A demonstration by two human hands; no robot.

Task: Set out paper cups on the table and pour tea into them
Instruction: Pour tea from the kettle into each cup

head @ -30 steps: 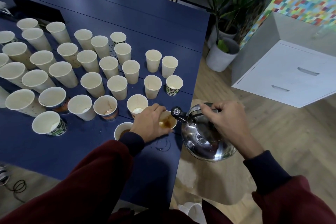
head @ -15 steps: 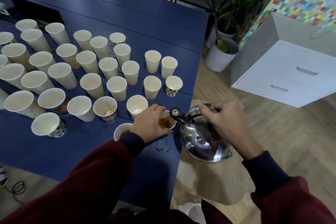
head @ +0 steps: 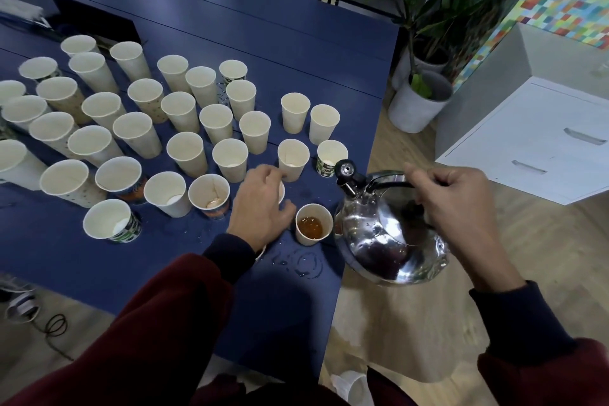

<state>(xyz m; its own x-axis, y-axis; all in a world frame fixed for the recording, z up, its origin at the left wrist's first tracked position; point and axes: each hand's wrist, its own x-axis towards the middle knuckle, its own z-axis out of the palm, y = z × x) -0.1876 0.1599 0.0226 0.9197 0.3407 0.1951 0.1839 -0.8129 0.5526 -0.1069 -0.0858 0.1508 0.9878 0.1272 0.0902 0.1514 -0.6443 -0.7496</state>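
Filling the left and middle of the view, a long dark-blue table (head: 296, 53) stretches from nine o'clock to its near-right corner at about five o'clock. A white two-drawer cabinet (head: 527, 142) stands on the wooden floor at three o'clock. A leafy green plant in a grey pot (head: 418, 102) sits at one o'clock, just off the table's edge. Dark-red sleeves with navy cuffs (head: 158, 323) come in from six o'clock.

A polished round steel kettle (head: 389, 241) hangs in the air just off the table's right edge, its capped spout at its own eleven o'clock. The right hand (head: 458, 204) has its fingers wrapped round the kettle's dark top handle. The left hand (head: 260, 208) is over the table with its fingers loosely bent above a half-hidden pale cup (head: 281, 191). The hand is blurred, so I cannot tell whether it grips that cup.

A crowd of upright cream paper cups (head: 184, 152) covers the table from nine to twelve o'clock of the left hand. A short cream paper cup of amber tea (head: 313, 224) stands at three o'clock of that hand, between its thumb and the kettle. Wet rings and droplets (head: 303, 264) lie at the tea cup's six o'clock.
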